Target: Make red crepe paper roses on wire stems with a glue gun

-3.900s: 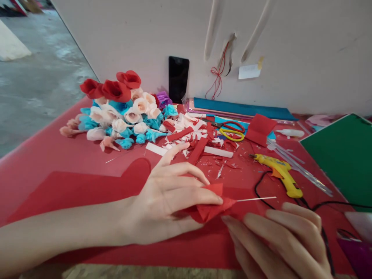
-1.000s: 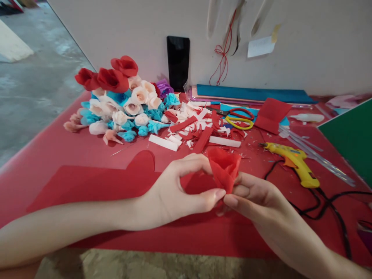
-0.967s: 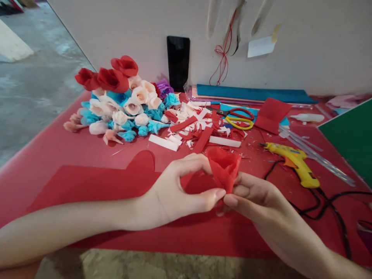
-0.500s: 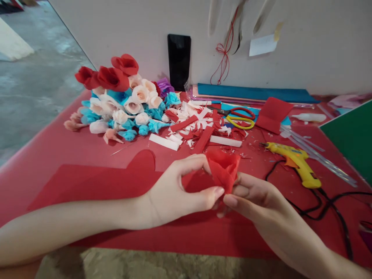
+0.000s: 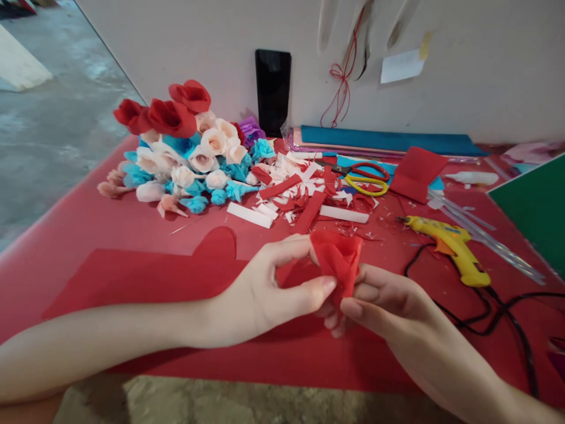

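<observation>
A red paper flower [image 5: 339,256], folded into a cone with an open top, is held between both hands above the red table [image 5: 145,353]. My left hand [image 5: 278,288] grips it from the left, thumb pressed on its front and fingers behind. Low on its right side, my right hand [image 5: 388,300] pinches the narrow base between thumb and fingers. Left of the hands lies a flat sheet of red paper [image 5: 132,277], with a rounded red petal piece [image 5: 218,244] at its upper edge. The left fingertips are partly hidden behind the flower.
Paper flowers [image 5: 189,153] in several colours are heaped at the back left. Paper scraps [image 5: 304,188] and scissors [image 5: 366,179] lie mid-table. A yellow glue gun [image 5: 450,241] with a black cord and clear glue sticks [image 5: 494,241] sit right. A phone [image 5: 272,91] leans on the wall.
The left thumb has shifted slightly left and up on the flower, and the flower has moved a little left. Both hands keep hold of it.
</observation>
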`<state>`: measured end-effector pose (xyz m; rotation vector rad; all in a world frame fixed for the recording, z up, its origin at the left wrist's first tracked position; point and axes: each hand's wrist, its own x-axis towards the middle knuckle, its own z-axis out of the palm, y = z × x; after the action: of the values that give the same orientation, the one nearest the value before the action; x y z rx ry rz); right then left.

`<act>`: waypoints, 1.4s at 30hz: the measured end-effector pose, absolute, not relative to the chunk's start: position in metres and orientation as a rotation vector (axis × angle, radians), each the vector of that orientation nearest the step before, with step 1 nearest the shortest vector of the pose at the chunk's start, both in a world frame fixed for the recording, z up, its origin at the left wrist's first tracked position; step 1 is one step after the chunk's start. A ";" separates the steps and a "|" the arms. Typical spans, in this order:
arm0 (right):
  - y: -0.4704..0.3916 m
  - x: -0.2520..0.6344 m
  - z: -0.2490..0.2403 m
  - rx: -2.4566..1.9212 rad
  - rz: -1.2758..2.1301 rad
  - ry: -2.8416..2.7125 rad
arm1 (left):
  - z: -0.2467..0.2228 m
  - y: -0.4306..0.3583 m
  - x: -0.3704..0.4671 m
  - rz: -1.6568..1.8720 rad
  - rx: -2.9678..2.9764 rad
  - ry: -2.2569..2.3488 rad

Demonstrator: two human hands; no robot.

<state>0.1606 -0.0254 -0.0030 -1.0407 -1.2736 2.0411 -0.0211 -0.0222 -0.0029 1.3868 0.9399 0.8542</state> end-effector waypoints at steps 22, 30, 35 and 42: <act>-0.023 0.161 -0.003 -1.039 2.053 -1.257 | -0.002 -0.026 -0.021 0.849 1.428 0.924; -0.020 0.168 0.002 -1.109 1.905 -1.386 | -0.004 -0.022 -0.020 0.893 1.489 0.936; -0.020 0.162 0.008 -1.138 1.633 -1.556 | -0.009 -0.024 -0.020 0.932 1.466 0.921; -0.024 0.163 0.005 -1.148 1.300 -1.801 | -0.014 -0.023 -0.022 0.869 1.332 0.896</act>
<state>0.1627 -0.0238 0.0055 -1.1478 -1.8009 1.2999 -0.0222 -0.0227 -0.0144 1.3321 0.8965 0.8692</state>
